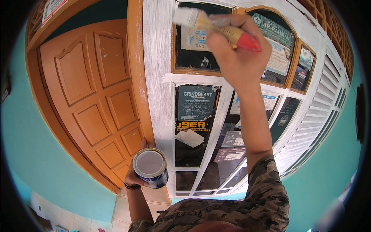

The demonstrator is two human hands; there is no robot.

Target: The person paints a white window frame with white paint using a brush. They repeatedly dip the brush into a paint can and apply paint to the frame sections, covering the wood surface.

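My right hand is raised high and grips a paintbrush with a wooden, red-ended handle. The brush's white-coated bristles point left, over the upper left corner of a brown-trimmed window pane; whether they touch the frame I cannot tell. Low on the left, my left hand holds a paint can from its left side. White paint shows inside the can. Before me stands a wooden window frame with streaky white paint on it. Brown trim borders the upper panes.
An orange panelled door is at left, within an orange door frame. Glass panes bear stickers and papers. White louvred slats extend to the right. Turquoise walls flank both sides, and floor tiles show below.
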